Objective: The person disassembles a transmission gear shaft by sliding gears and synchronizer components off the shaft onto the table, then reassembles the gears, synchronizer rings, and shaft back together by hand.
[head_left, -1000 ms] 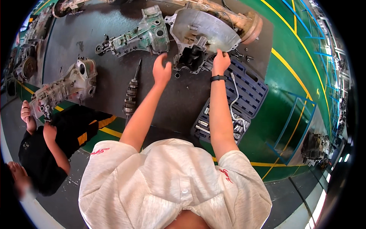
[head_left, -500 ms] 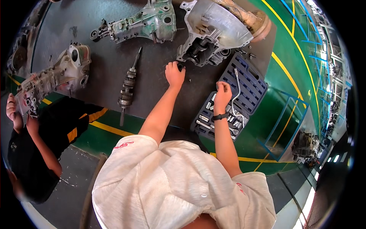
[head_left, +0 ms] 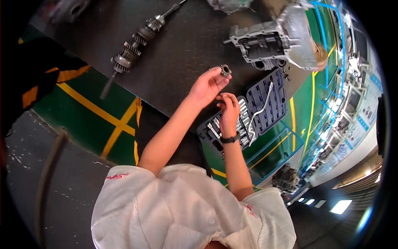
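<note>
My left hand (head_left: 206, 88) holds a small toothed metal gear (head_left: 225, 71) between thumb and fingertips, raised over the dark tabletop. Just below it and to the right, my right hand (head_left: 229, 111) has its fingers curled in; what they hold, if anything, does not show. A black band circles that wrist. Behind the right hand lies an open socket set case (head_left: 267, 99) with shiny sockets and a bent speed-handle wrench (head_left: 261, 110) across it. To the left on the table rests a gear shaft (head_left: 132, 50) with several gears.
An open gearbox housing (head_left: 265, 47) with a bell-shaped end stands at the far right, with small loose bolts (head_left: 287, 76) beside it. Another housing (head_left: 230, 4) shows at the top edge. At the left is a person's dark clothing (head_left: 33, 79). A blue frame (head_left: 271, 153) stands right on the green floor.
My left hand has lifted the gear off the table and turned it up. My right hand has come closer to it. The view has swung, shifting the table's contents.
</note>
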